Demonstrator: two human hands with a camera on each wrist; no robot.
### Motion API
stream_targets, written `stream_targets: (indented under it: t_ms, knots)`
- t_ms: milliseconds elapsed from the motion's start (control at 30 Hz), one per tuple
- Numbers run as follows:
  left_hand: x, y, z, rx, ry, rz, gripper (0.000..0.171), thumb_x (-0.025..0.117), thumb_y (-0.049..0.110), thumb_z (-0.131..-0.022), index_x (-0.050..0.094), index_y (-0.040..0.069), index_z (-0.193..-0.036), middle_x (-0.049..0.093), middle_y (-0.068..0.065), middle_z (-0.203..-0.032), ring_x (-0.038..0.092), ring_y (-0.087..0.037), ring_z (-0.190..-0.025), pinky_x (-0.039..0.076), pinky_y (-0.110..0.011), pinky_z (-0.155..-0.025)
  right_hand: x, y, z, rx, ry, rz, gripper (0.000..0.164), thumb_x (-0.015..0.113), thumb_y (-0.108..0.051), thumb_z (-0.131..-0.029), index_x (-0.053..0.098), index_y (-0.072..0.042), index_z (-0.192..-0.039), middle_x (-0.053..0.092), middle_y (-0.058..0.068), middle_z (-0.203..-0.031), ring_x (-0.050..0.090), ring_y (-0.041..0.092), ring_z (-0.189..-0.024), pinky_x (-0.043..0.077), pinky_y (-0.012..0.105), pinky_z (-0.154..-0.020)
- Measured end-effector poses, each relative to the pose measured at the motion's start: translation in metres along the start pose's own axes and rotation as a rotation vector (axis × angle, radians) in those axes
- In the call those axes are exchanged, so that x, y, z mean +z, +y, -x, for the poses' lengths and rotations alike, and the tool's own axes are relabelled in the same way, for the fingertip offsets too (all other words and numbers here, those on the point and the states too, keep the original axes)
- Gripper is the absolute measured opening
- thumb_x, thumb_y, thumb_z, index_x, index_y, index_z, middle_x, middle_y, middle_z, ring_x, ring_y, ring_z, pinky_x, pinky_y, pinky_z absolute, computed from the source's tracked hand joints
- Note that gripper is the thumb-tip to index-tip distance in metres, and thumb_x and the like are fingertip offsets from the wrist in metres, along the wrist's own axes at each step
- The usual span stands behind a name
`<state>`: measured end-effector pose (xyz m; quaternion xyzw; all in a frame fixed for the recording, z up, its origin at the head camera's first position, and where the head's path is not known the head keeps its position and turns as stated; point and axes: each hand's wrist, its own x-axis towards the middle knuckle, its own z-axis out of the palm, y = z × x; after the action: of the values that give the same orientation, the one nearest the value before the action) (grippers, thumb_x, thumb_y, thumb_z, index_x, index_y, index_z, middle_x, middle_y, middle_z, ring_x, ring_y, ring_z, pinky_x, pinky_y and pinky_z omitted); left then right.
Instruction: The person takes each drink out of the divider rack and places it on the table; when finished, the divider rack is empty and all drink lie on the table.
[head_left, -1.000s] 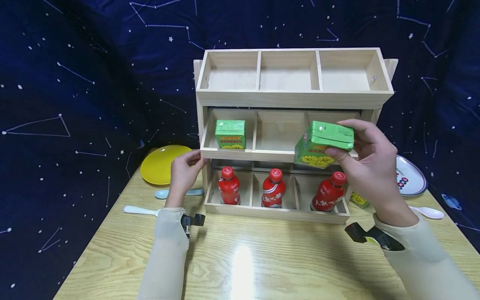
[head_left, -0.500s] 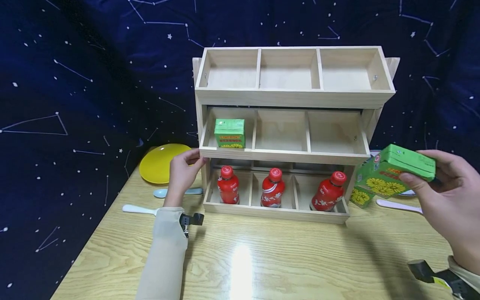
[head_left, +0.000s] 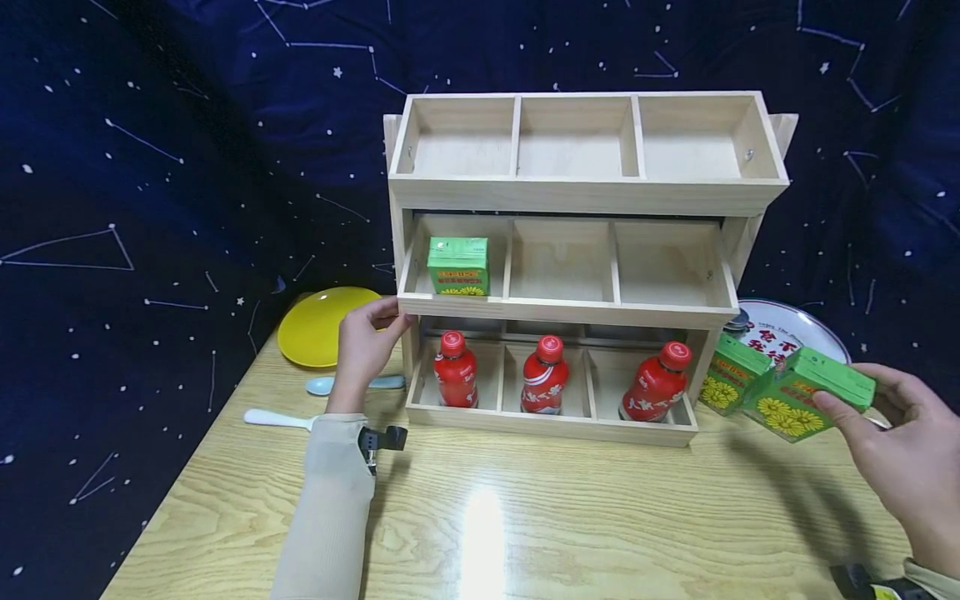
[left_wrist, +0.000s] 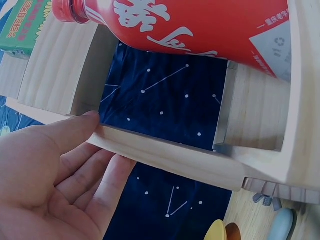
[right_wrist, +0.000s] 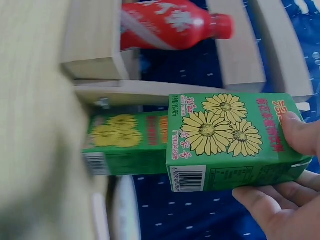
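Note:
My right hand [head_left: 911, 458] grips a green drink carton [right_wrist: 225, 140] with yellow flowers, thumb on its front and fingers beneath. In the head view it is tilted and overlaps a second green carton [head_left: 731, 379] standing beside the rack's right end. My left hand [head_left: 367, 350] holds the left upright of the wooden rack [left_wrist: 165, 152] just under the middle shelf, thumb and fingers around its edge. Another green carton [head_left: 458, 267] sits in the middle shelf's left compartment. Red bottles stand in the bottom shelf: left [head_left: 455, 371], middle [head_left: 545, 377] and right [head_left: 657, 383], the right one leaning.
A yellow plate [head_left: 318, 325], a blue spoon [head_left: 321, 386] and a white-handled utensil [head_left: 277, 418] lie left of the rack. Behind the right-hand cartons is a white plate [head_left: 813, 332] with red characters. A dark star-patterned cloth [head_left: 187, 208] hangs behind.
My right hand has carried the carton from in front of the middle shelf's right compartment rightward, then down beside the standing carton. My left hand stays on the rack.

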<state>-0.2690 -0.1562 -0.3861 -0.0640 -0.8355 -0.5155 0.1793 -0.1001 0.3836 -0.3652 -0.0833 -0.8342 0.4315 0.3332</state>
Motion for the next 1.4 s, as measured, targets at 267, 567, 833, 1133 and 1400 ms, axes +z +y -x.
stream_targets:
  t_ms: [267, 567, 833, 1133, 1400]
  knots:
    - [0.001, -0.002, 0.000, 0.019, 0.008, -0.001, 0.035, 0.076, 0.024, -0.089, 0.072, 0.007, -0.119, 0.073, -0.009, -0.102, 0.068, -0.022, -0.093, 0.058, -0.036, -0.082, 0.015, 0.029, 0.003, 0.018, -0.183, 0.055, 0.045, 0.079, -0.007, -0.084, 0.060, -0.007, -0.125, 0.056, -0.028, -0.101, 0.053, -0.016, -0.091, 0.044, 0.000, -0.072]
    - [0.001, 0.000, 0.001, -0.004, 0.002, 0.004, 0.036, 0.074, 0.026, -0.090, 0.071, 0.009, -0.121, 0.072, -0.008, -0.108, 0.069, -0.024, -0.097, 0.058, -0.035, -0.084, 0.031, 0.048, 0.002, -0.009, -0.258, 0.053, 0.049, 0.080, -0.008, -0.083, 0.059, -0.001, -0.126, 0.058, -0.029, -0.099, 0.054, -0.015, -0.092, 0.046, 0.002, -0.071]
    - [0.001, 0.000, 0.001, -0.004, 0.008, -0.003, 0.035, 0.074, 0.026, -0.091, 0.070, 0.010, -0.122, 0.071, -0.008, -0.112, 0.068, -0.025, -0.100, 0.058, -0.036, -0.085, 0.040, 0.058, 0.002, -0.034, -0.274, 0.065, 0.052, 0.081, -0.009, -0.082, 0.058, 0.003, -0.127, 0.057, -0.031, -0.096, 0.053, -0.016, -0.090, 0.046, 0.002, -0.072]
    - [0.001, 0.001, 0.001, -0.005, 0.008, -0.002, 0.035, 0.074, 0.026, -0.090, 0.071, 0.011, -0.122, 0.070, -0.007, -0.113, 0.068, -0.023, -0.101, 0.058, -0.035, -0.085, 0.037, 0.065, 0.001, 0.011, -0.309, 0.084, 0.057, 0.080, -0.018, -0.085, 0.057, -0.008, -0.136, 0.053, -0.030, -0.104, 0.051, -0.017, -0.091, 0.046, 0.003, -0.070]
    - [0.001, -0.002, 0.001, -0.006, 0.012, 0.001, 0.035, 0.074, 0.027, -0.090, 0.071, 0.010, -0.121, 0.071, -0.006, -0.111, 0.068, -0.022, -0.100, 0.058, -0.035, -0.084, 0.024, 0.037, 0.001, 0.054, -0.215, 0.055, 0.060, 0.081, -0.016, -0.083, 0.058, -0.018, -0.139, 0.055, -0.017, -0.122, 0.053, -0.009, -0.096, 0.044, 0.003, -0.071]
